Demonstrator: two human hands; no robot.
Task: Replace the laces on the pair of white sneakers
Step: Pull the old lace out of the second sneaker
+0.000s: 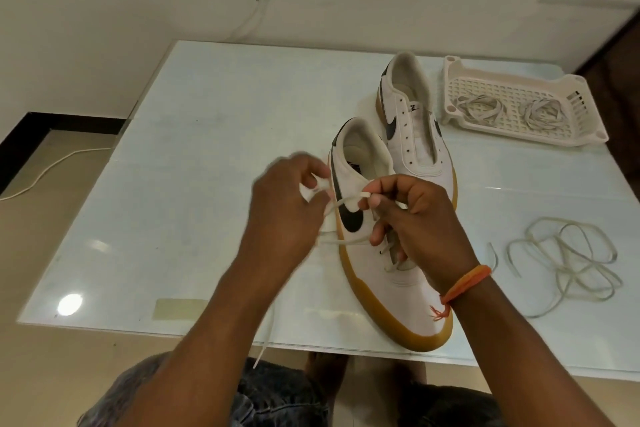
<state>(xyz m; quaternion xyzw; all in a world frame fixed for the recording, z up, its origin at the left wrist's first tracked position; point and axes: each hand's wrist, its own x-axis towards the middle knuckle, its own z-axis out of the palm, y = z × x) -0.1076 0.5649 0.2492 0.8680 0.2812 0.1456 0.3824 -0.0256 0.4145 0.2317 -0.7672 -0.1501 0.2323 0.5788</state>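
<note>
Two white sneakers with gum soles stand on the table. The near sneaker (384, 288) lies under my hands with a white lace (341, 240) partly threaded through it. My left hand (285, 204) grips the shoe's tongue and a strand of this lace. My right hand (412, 218) pinches a loop of the same lace above the eyelets. One end of the lace hangs past the table's front edge. The far sneaker (412, 128) has bare eyelets. A loose tangled lace (568, 260) lies on the table to the right.
A white plastic basket (519, 87) at the back right holds two bundles of laces. The glass-topped table (194, 149) stands against a wall with a socket and cable. A strip of tape sits near the front edge.
</note>
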